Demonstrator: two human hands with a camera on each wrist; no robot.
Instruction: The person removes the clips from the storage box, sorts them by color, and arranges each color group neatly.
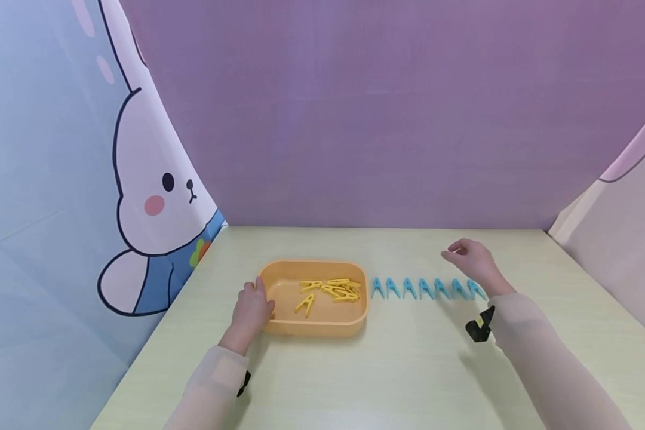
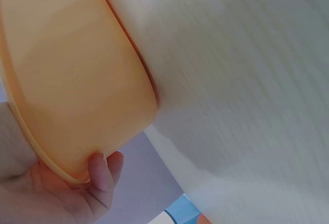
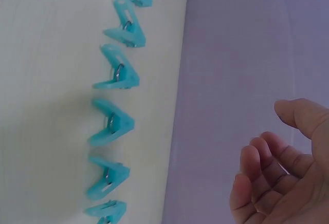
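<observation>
An orange tray [image 1: 314, 328] sits left of centre on the pale table, with several yellow clothespins [image 1: 333, 289] loose inside it. My left hand [image 1: 251, 310] holds the tray's left end. In the left wrist view its thumb [image 2: 104, 171] lies over the rim of the tray [image 2: 77, 80]. To the right of the tray, several blue clips [image 1: 424, 288] stand in a row. My right hand [image 1: 470, 258] hovers just above the right end of that row, fingers loosely curled and holding nothing. The right wrist view shows the empty hand [image 3: 282, 178] apart from the blue clips [image 3: 114, 126].
The table [image 1: 398, 370] is enclosed by a purple backdrop [image 1: 387, 119] behind, a rabbit-print curtain [image 1: 150, 203] on the left and a pale panel [image 1: 618, 263] on the right. Bare tabletop lies in front of the tray and clips.
</observation>
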